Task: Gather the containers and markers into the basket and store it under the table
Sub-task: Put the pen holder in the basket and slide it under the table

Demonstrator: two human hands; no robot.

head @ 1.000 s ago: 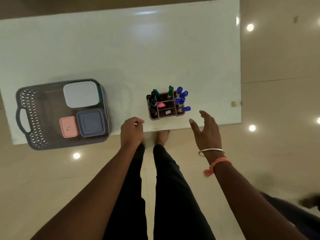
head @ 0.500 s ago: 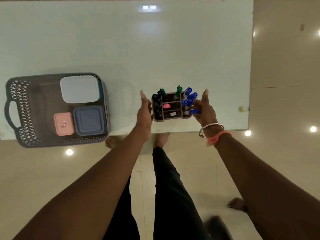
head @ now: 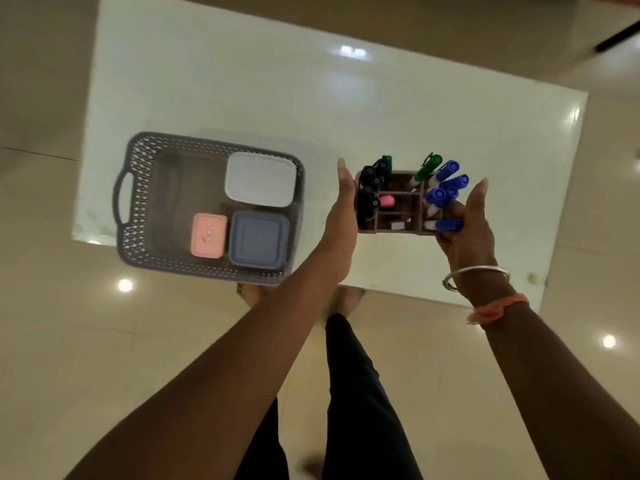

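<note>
A brown marker organizer (head: 398, 216) holds black markers (head: 370, 188), green markers (head: 427, 168) and blue markers (head: 448, 183). Both hands hold it above the white table (head: 242, 81). My left hand (head: 341, 216) is against its left side with the thumb pointing up, and the fingers are hidden. My right hand (head: 467, 233) grips its right side, fingers curled beneath. To the left, the grey perforated basket (head: 138, 188) sits at the table's near edge. It holds a white container (head: 260, 179), a pink container (head: 209, 235) and a blue-grey container (head: 258, 239).
The basket's near side overhangs the table's front edge. Glossy beige floor tiles surround the table. My legs and bare feet (head: 346, 299) stand right at the front edge, below the hands. A small beige object (head: 533, 277) lies at the table's near right corner.
Both hands reached out and closed in on the two sides of the marker organizer and now hold it. The view has swung right, so the basket appears nearer the middle.
</note>
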